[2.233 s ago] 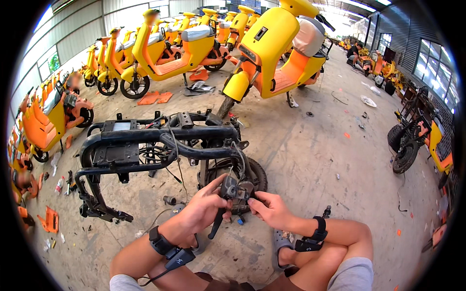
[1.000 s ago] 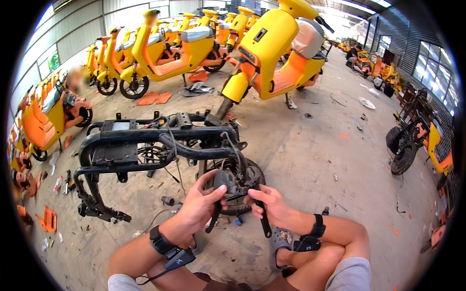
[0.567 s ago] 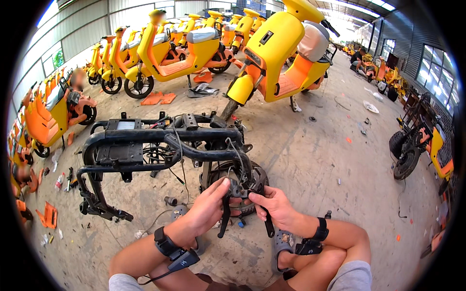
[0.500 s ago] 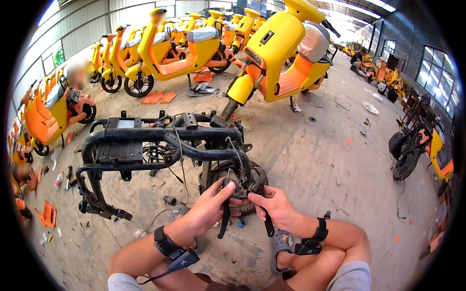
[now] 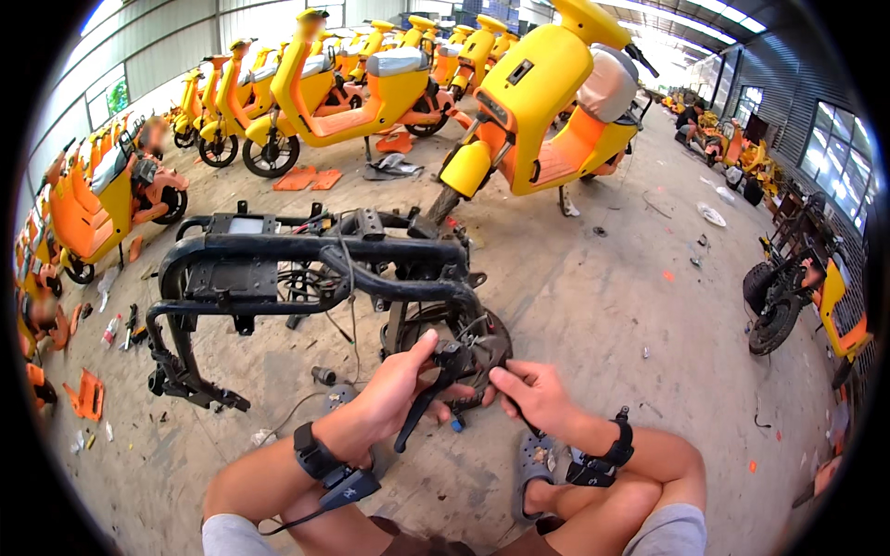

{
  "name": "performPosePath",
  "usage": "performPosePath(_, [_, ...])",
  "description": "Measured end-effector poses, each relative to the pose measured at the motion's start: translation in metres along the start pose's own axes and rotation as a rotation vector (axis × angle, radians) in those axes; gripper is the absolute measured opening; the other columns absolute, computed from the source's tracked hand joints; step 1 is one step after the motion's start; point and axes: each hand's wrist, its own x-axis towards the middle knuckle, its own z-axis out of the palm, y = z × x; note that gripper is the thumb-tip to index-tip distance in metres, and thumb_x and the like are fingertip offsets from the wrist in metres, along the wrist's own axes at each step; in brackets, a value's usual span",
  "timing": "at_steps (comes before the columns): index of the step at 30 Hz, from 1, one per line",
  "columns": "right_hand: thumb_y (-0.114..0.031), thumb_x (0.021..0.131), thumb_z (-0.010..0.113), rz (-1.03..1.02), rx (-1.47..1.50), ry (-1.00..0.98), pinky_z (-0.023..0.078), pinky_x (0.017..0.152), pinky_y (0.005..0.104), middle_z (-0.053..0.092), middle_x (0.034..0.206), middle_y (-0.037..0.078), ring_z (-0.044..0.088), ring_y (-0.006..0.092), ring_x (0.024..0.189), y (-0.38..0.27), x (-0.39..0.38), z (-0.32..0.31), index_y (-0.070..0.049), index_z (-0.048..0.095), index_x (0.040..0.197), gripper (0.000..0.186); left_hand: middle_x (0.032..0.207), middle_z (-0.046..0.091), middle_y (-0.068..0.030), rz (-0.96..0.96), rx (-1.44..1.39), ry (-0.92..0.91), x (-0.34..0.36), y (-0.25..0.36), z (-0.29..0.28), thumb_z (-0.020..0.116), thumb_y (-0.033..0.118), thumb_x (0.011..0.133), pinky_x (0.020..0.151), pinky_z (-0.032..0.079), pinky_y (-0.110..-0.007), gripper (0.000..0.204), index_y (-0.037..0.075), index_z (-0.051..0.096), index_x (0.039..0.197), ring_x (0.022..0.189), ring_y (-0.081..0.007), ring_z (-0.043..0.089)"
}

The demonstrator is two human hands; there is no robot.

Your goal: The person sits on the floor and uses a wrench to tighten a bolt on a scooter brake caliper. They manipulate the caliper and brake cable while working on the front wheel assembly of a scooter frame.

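Observation:
My left hand [image 5: 391,397] is closed around the clamp end of a black brake lever [image 5: 415,419], whose blade slants down toward me. Close by on the right, my right hand [image 5: 540,397] has its thumb and fingers pinched together. A second dark brake lever [image 5: 532,427] shows only in part below those fingers; the rest is hidden. Both hands are in front of the front end of a bare black scooter frame [image 5: 287,246], which lies across the floor. Behind my fingers is a dark tyre [image 5: 498,335], with loose cables running down from the frame.
A yellow scooter [image 5: 533,79] stands just beyond the frame, with rows of others behind. Orange panels [image 5: 88,396] lie on the floor at left. A partly stripped scooter [image 5: 779,310] stands at right. A person [image 5: 688,120] sits far back. My shoes [image 5: 536,463] are close below.
My left hand has turned its brake lever, so the blade slants more to the left. My right hand has shifted slightly right, and its lever is now mostly hidden.

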Motion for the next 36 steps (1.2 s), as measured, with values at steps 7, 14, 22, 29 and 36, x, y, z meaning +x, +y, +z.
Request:
performPosePath(7, [-0.032, 0.099, 0.059, 0.013, 0.053, 0.004, 0.037, 0.047, 0.022, 0.065, 0.074, 0.002, 0.047, 0.0043, 0.052, 0.003, -0.001, 0.007, -0.002, 0.068, 0.089, 0.033, 0.111, 0.068, -0.0143, 0.065, 0.031, 0.167, -0.007, 0.0, -0.001, 0.035, 0.048, 0.104, 0.042, 0.044, -0.026, 0.055, 0.001, 0.055, 0.124, 0.092, -0.0308, 0.072])
performPosePath(14, [-0.034, 0.099, 0.058, 0.007, 0.004, 0.013, 0.036, 0.045, 0.0227, 0.065, 0.072, 0.001, 0.046, 0.0037, 0.049, 0.011, 0.0, 0.0, -0.003, 0.069, 0.091, 0.034, 0.106, 0.068, -0.0162, 0.129, 0.03, 0.2, -0.004, 0.002, 0.003, 0.046, 0.04, 0.103, 0.042, 0.049, -0.028, 0.047, -0.003, 0.056, 0.118, 0.087, -0.0312, 0.072])
performPosePath(22, [-0.032, 0.099, 0.059, -0.013, 0.007, -0.03, 0.036, 0.045, 0.0235, 0.064, 0.072, 0.0, 0.047, 0.0042, 0.05, 0.017, 0.0, 0.002, -0.001, 0.067, 0.089, 0.033, 0.1, 0.07, -0.0142, 0.131, 0.104, 0.233, -0.005, 0.004, 0.011, 0.05, 0.039, 0.102, 0.042, 0.049, -0.028, 0.044, -0.003, 0.058, 0.112, 0.084, -0.0283, 0.073])
performPosePath(29, [-0.031, 0.099, 0.058, -0.025, 0.008, -0.024, 0.036, 0.046, 0.0229, 0.066, 0.073, 0.001, 0.047, 0.0041, 0.052, 0.016, 0.0, 0.001, -0.002, 0.067, 0.086, 0.033, 0.098, 0.07, -0.0148, 0.167, 0.065, 0.241, -0.002, 0.003, 0.01, 0.053, 0.037, 0.101, 0.044, 0.048, -0.029, 0.038, 0.0, 0.057, 0.108, 0.081, -0.0278, 0.073])
performPosePath(36, [-0.032, 0.099, 0.058, -0.054, -0.015, -0.021, 0.036, 0.045, 0.0238, 0.064, 0.071, 0.0, 0.046, 0.0043, 0.05, 0.019, 0.003, 0.002, -0.001, 0.066, 0.087, 0.035, 0.102, 0.07, -0.0157, 0.159, 0.03, 0.249, 0.0, 0.002, 0.008, 0.054, 0.037, 0.1, 0.046, 0.047, -0.029, 0.039, -0.001, 0.058, 0.111, 0.083, -0.0284, 0.073])
